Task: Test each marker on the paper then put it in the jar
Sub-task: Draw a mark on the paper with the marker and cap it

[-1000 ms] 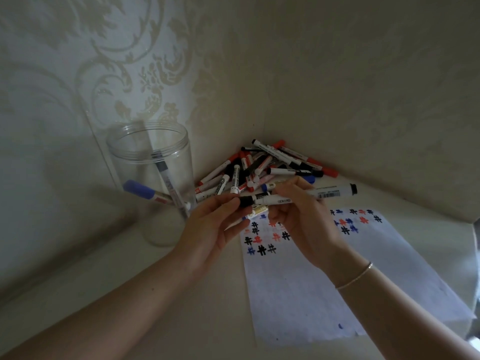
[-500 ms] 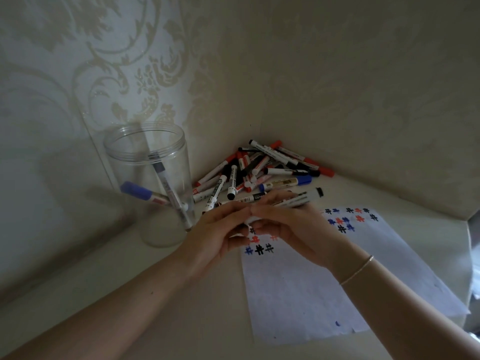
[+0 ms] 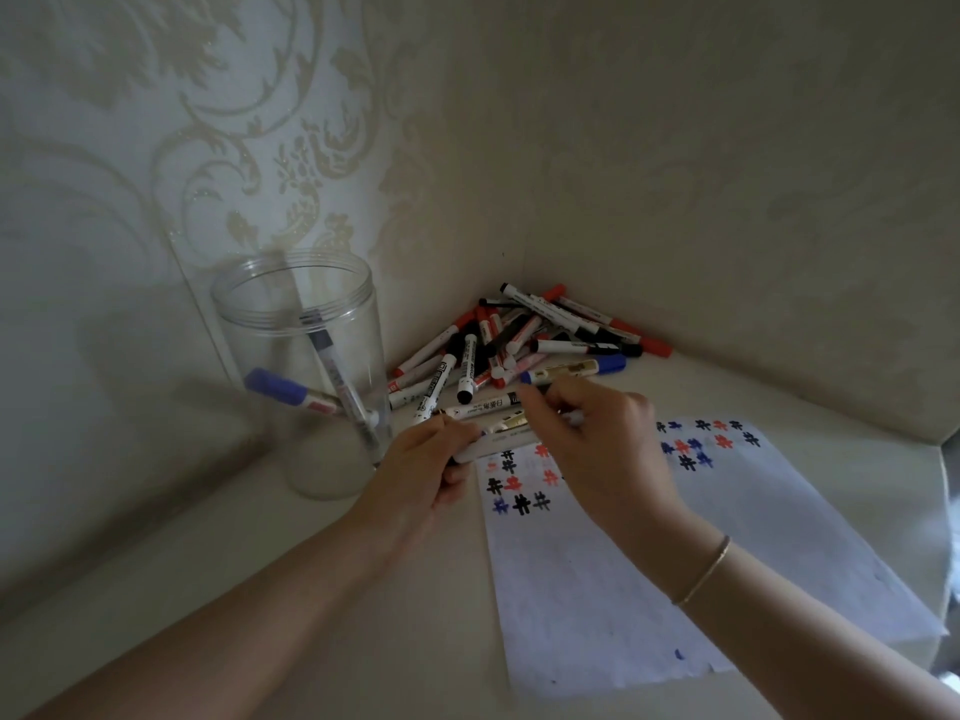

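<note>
While both hands work one marker point(image 3: 498, 443) above the paper point(image 3: 675, 553), left hand point(image 3: 421, 475) gripping its barrel, right hand point(image 3: 597, 439) pinching near its end: jar point(image 3: 296, 356) holds two markers; heap point(image 3: 524, 345) of roughly twenty awaits testing.

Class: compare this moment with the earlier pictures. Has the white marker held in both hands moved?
Yes. The white marker has come down from in front of the marker pile to the top edge of the paper.

White marker point(image 3: 498, 443) lies level above marked paper point(image 3: 675, 553), beside clear jar point(image 3: 306, 376).
</note>
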{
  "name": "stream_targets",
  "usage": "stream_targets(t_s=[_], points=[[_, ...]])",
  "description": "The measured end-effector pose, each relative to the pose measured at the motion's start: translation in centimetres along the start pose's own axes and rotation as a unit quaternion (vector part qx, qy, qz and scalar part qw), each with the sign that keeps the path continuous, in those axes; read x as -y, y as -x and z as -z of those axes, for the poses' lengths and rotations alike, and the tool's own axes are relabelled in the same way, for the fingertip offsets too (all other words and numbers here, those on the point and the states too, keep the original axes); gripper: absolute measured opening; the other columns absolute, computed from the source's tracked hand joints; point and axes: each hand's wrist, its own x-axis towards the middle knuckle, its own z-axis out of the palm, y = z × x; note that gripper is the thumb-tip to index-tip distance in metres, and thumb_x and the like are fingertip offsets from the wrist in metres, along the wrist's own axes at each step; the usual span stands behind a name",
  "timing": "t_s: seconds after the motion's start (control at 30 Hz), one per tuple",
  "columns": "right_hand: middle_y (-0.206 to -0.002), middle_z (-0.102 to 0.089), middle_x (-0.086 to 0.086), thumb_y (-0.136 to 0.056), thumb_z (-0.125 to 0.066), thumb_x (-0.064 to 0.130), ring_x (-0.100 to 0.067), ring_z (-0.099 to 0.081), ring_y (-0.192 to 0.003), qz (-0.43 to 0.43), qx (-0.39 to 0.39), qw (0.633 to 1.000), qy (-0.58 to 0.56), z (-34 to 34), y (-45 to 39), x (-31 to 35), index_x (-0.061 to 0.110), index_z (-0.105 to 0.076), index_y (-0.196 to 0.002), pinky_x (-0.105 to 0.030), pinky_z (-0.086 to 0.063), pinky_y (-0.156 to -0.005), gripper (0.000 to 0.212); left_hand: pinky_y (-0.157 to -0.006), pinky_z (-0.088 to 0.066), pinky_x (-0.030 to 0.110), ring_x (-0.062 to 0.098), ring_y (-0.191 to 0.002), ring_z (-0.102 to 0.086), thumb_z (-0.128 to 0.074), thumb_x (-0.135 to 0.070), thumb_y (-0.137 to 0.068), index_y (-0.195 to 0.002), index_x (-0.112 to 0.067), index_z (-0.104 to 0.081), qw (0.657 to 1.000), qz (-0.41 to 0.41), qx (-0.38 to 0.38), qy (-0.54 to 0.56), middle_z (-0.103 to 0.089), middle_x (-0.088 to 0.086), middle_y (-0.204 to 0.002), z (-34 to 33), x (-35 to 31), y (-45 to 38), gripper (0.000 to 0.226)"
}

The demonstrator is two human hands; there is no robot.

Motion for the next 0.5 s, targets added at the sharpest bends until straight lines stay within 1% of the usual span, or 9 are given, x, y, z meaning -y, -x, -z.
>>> stream_targets(t_s=[0.07,0.13,0.23,0.3,0.37,0.4,0.43,0.47,0.5], points=[[-0.038,-0.033,-0.001,-0.089,-0.062,0.017,-0.013,-0.028,-0.038,0.021,-0.018,1.000,0.013,0.2,-0.2,0.6,0.015,-0.039,-0.046,-0.028,-0.028,-0.038,0.049,-0.042,-0.026,0.016,0.007,-0.050,-0.031,-0.054,-0.010,-0.092,-0.067,-0.012,-0.045,1.000,0.004,0.006,0.030,-0.035,0.001,-0.062,-0.1,-0.2,0.2,0.028],[-0.038,-0.023,0.009,-0.088,-0.060,0.015,-0.012,-0.027,-0.038,0.028,-0.026,0.999,0.014,0.6,-0.4,1.4,0.026,-0.027,-0.046,-0.023,-0.024,-0.039,0.055,-0.041,-0.027,0.015,0.008,-0.050,-0.029,-0.054,-0.009,-0.092,-0.064,-0.014,-0.042,0.999,-0.002,0.013,0.051,-0.032,0.000,-0.061,-0.5,-0.4,0.7,0.030],[-0.038,-0.023,0.010,-0.088,-0.060,0.013,-0.011,-0.026,-0.036,0.017,-0.033,0.999,-0.006,1.4,-0.7,2.1,0.022,-0.030,-0.044,-0.019,-0.023,-0.039,0.054,-0.042,-0.026,0.017,0.010,-0.051,-0.025,-0.052,-0.009,-0.093,-0.063,-0.014,-0.042,0.999,-0.033,0.016,0.036,-0.027,0.002,-0.061,-1.2,-1.1,1.5,0.032],[-0.036,-0.027,0.009,-0.088,-0.061,0.012,-0.009,-0.027,-0.035,-0.010,-0.035,0.999,-0.036,2.1,-1.5,2.4,0.015,-0.035,-0.044,-0.015,-0.022,-0.039,0.052,-0.046,-0.026,0.018,0.011,-0.052,-0.027,-0.057,-0.017,-0.088,-0.067,-0.012,-0.046,0.998,-0.065,0.025,0.012,-0.031,0.001,-0.061,-1.4,-2.2,2.0,0.024],[-0.036,-0.031,0.009,-0.089,-0.060,0.012,-0.008,-0.025,-0.035,-0.068,-0.030,0.992,-0.099,2.8,-3.1,2.5,0.008,-0.038,-0.045,-0.013,-0.023,-0.039,0.049,-0.050,-0.033,0.020,0.010,-0.054,-0.036,-0.057,-0.029,-0.082,-0.075,-0.012,-0.053,0.989,-0.132,0.050,-0.039,-0.042,-0.001,-0.060,-1.3,-4.0,2.7,0.019],[-0.040,-0.033,0.002,-0.089,-0.060,0.013,-0.010,-0.026,-0.038,-0.098,-0.033,0.985,-0.138,3.1,-4.0,2.6,0.001,-0.041,-0.049,-0.014,-0.024,-0.039,0.046,-0.052,-0.038,0.019,0.009,-0.056,-0.044,-0.056,-0.030,-0.081,-0.080,-0.014,-0.056,0.979,-0.179,0.056,-0.080,-0.050,-0.003,-0.061,-1.3,-5.2,3.0,0.017],[-0.044,-0.035,-0.006,-0.090,-0.059,0.015,-0.016,-0.029,-0.040,-0.124,-0.032,0.975,-0.184,3.4,-4.9,2.9,-0.007,-0.043,-0.055,-0.016,-0.026,-0.039,0.044,-0.053,-0.042,0.017,0.008,-0.059,-0.051,-0.056,-0.030,-0.082,-0.086,-0.014,-0.058,0.964,-0.232,0.047,-0.123,-0.057,-0.004,-0.065,-1.3,-6.5,3.4,0.016],[-0.045,-0.036,-0.009,-0.091,-0.058,0.019,-0.018,-0.030,-0.040,-0.146,-0.019,0.961,-0.233,3.4,-5.6,3.4,-0.008,-0.046,-0.059,-0.019,-0.027,-0.040,0.044,-0.056,-0.046,0.015,0.006,-0.063,-0.058,-0.057,-0.028,-0.082,-0.091,-0.012,-0.058,0.944,-0.289,0.022,-0.159,-0.062,-0.003,-0.070,-1.3,-7.8,3.7,0.018],[-0.045,-0.038,-0.008,-0.092,-0.057,0.024,-0.018,-0.032,-0.037,-0.162,0.007,0.944,-0.286,3.2,-6.3,3.9,-0.005,-0.049,-0.060,-0.020,-0.029,-0.039,0.045,-0.059,-0.049,0.014,0.005,-0.067,-0.063,-0.059,-0.024,-0.083,-0.093,-0.009,-0.058,0.920,-0.347,-0.014,-0.182,-0.066,-0.001,-0.076,-1.3,-9.2,4.0,0.019]])
